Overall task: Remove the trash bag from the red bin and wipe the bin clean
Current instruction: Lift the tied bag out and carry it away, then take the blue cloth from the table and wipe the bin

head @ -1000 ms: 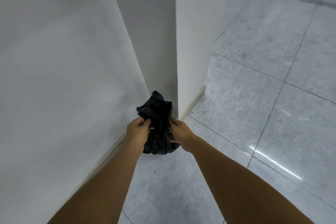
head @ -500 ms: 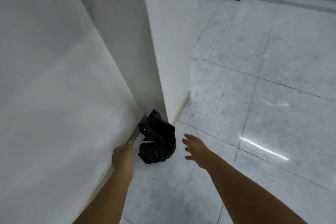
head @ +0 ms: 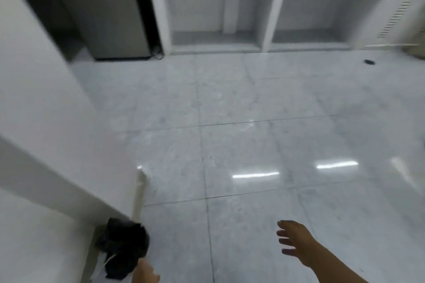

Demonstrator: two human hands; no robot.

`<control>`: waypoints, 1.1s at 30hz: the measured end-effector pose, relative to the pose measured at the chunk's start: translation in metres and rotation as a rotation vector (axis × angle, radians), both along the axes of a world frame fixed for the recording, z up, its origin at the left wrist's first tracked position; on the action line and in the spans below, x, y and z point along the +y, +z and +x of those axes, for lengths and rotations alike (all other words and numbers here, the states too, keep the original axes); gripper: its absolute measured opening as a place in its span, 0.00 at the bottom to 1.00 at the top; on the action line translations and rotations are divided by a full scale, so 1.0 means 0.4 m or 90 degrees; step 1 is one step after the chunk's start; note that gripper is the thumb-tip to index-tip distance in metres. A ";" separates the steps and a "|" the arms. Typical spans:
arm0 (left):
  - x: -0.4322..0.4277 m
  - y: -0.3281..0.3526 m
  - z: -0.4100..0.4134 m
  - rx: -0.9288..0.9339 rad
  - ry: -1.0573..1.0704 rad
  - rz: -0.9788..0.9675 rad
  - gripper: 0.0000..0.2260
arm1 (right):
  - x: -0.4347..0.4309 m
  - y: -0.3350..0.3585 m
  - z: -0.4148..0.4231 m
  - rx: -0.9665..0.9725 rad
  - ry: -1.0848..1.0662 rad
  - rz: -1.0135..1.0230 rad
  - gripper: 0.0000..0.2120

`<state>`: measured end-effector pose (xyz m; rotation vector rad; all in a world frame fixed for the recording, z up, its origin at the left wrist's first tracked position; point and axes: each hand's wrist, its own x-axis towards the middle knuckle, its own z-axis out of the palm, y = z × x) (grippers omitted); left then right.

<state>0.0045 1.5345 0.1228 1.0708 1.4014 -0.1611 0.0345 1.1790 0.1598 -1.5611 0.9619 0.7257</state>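
Observation:
A crumpled black trash bag (head: 123,249) lies on the floor in the corner where the white wall meets the pillar, at the bottom left. My left hand (head: 145,272) is just below and right of the bag at the frame's bottom edge, apart from it; only part of the hand shows, and its fingers are hard to read. My right hand (head: 295,240) hovers over the floor tiles well to the right, fingers spread and empty. No red bin is in view.
A white pillar (head: 57,122) fills the left. A grey fridge (head: 103,11) stands at the back left beside a white counter with open bays (head: 230,18). A small dark object (head: 369,61) lies on the glossy tiled floor at the far right.
Both hands let go of the black bag, which now rests in the corner. My view swung right and up toward the room, and my right hand moved away to the right.

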 end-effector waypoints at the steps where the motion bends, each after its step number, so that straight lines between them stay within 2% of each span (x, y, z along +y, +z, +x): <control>1: -0.056 -0.007 -0.003 -0.026 -0.015 -0.013 0.27 | -0.068 0.036 -0.025 0.003 -0.032 -0.004 0.13; 4: -0.265 0.062 -0.013 -0.033 -0.089 -0.082 0.26 | -0.269 0.117 -0.108 0.007 -0.092 -0.011 0.12; 10: -0.777 0.240 0.085 -0.173 -0.227 0.018 0.17 | -0.726 0.243 -0.236 -0.082 -0.149 -0.062 0.07; 15: -1.228 0.340 0.154 -0.265 -0.324 -0.001 0.17 | -1.060 0.335 -0.257 -0.191 -0.152 -0.080 0.10; 19: -1.546 0.406 0.157 -0.298 -0.405 -0.025 0.18 | -1.271 0.383 -0.271 -0.202 -0.179 -0.092 0.14; 28: -2.168 0.441 0.269 -0.343 -0.579 -0.064 0.18 | -1.729 0.392 -0.241 -0.238 -0.283 -0.123 0.15; 33: -2.549 0.463 0.330 -0.372 -0.730 -0.103 0.18 | -1.997 0.421 -0.218 -0.234 -0.370 -0.160 0.05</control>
